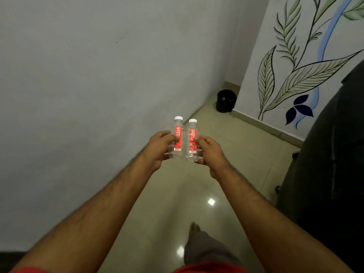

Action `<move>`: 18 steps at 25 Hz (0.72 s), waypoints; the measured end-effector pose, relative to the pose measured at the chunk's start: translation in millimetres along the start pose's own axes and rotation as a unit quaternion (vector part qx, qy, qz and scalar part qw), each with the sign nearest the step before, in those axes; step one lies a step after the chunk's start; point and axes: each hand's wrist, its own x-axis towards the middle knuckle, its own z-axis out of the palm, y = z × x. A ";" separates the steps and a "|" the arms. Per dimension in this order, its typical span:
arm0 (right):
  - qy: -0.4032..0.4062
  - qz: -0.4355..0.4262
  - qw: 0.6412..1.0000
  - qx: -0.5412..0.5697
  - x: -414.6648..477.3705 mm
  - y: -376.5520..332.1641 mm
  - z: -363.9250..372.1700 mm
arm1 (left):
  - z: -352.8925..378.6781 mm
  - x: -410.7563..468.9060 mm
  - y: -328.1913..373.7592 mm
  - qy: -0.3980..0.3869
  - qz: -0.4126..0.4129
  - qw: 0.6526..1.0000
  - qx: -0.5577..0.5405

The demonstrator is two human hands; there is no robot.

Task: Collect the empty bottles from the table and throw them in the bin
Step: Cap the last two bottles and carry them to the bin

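Item 1: left bottle [177, 137]. Small clear plastic bottle, white cap, red label printed "CLEAR" reading vertically, barcode patch at the label's lower end. Held upright in the left hand [160, 147], out in front of the body above the floor. The left hand's fingers [171, 138] are wrapped closed around the lower half of the bottle, the thumb laid across the label. No liquid can be made out inside.

Item 2: right bottle [192, 140]. Same make, cap and label. Held upright in the right hand [209, 151], whose fingers [200, 140] are closed around its lower half. The two bottles are carried side by side, just beside each other; whether they touch cannot be told.

Item 3: bin [226, 101]. Small, round, dark, open-topped. It is set on the floor in the far corner, against the foot of the painted wall, well apart from the bottles and beyond them.

Item 4: floor [226, 154]. Glossy pale tiles, two bright light reflections recorded near the lower centre.

Item 5: plain wall [88, 75]. Grey, unmarked, filling the left of the view.

Item 6: painted wall [295, 66]. White, decorated with outlined green leaves, a blue stripe and dark blue petals.

Item 7: dark object [325, 164]. Large, black, at the right edge; its kind cannot be told.

Item 8: the person's foot [194, 228], seen on the floor below the forearms, with a grey trouser leg behind it.
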 end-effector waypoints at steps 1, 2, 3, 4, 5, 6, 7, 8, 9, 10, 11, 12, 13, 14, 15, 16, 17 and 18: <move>0.008 0.000 1.000 0.001 21.4 -3.3 -1.0 | -0.9 24.7 6.2 0.000 -0.004 1.000 0.001; 0.019 0.002 1.000 0.011 51.5 -6.8 -1.3 | -0.4 58.2 15.7 -0.009 -0.008 1.000 0.004; 0.036 0.003 0.999 0.021 83.1 -10.6 -2.4 | 2.4 91.8 25.7 -0.023 -0.013 1.000 0.008; 0.059 0.002 0.998 0.028 116.5 -16.0 -5.0 | 7.9 127.3 35.7 -0.040 -0.017 0.999 0.013; 0.084 0.005 0.996 0.036 152.1 -25.0 -8.8 | 16.1 165.2 48.8 -0.056 -0.021 0.998 0.021; 0.105 0.013 0.993 0.049 179.8 -33.3 -12.8 | 24.1 194.0 59.7 -0.063 -0.024 0.998 0.020; 0.122 0.022 0.990 0.060 207.5 -44.7 -17.2 | 34.3 222.9 72.7 -0.067 -0.026 0.997 0.018; 0.133 0.025 0.988 0.071 237.2 -57.2 -22.7 | 45.4 253.2 86.7 -0.074 -0.028 0.997 0.016; 0.139 0.024 0.987 0.076 265.4 -71.0 -28.0 | 56.9 282.1 101.0 -0.081 -0.030 0.996 0.014; 0.145 0.021 0.986 0.077 294.1 -85.6 -33.1 | 67.9 310.5 116.5 -0.083 -0.027 0.996 0.016; 0.155 0.024 0.985 0.077 323.6 -99.7 -39.4 | 78.8 341.1 132.2 -0.080 -0.026 0.996 0.021; 0.168 0.025 0.982 0.077 346.8 -110.7 -45.4 | 87.7 365.8 144.5 -0.076 -0.025 0.997 0.019; 0.180 0.025 0.980 0.079 370.4 -121.5 -51.8 | 98.0 390.4 156.8 -0.077 -0.020 0.997 0.020; 0.188 0.023 0.979 0.081 392.5 -129.1 -58.1 | 107.7 412.0 167.9 -0.083 -0.014 0.996 0.025; 0.196 0.023 0.977 0.082 416.1 -136.8 -65.0 | 119.1 435.9 178.5 -0.093 -0.007 0.995 0.033; 0.209 0.026 0.974 0.087 444.4 -143.1 -73.6 | 132.2 465.6 187.4 -0.104 -0.003 0.994 0.043; 0.224 0.031 0.970 0.095 475.4 -149.0 -83.0 | 146.2 497.8 195.7 -0.118 -0.004 0.992 0.051; 0.238 0.033 0.966 0.100 501.1 -152.4 -91.4 | 157.6 522.4 202.3 -0.133 -0.003 0.989 0.058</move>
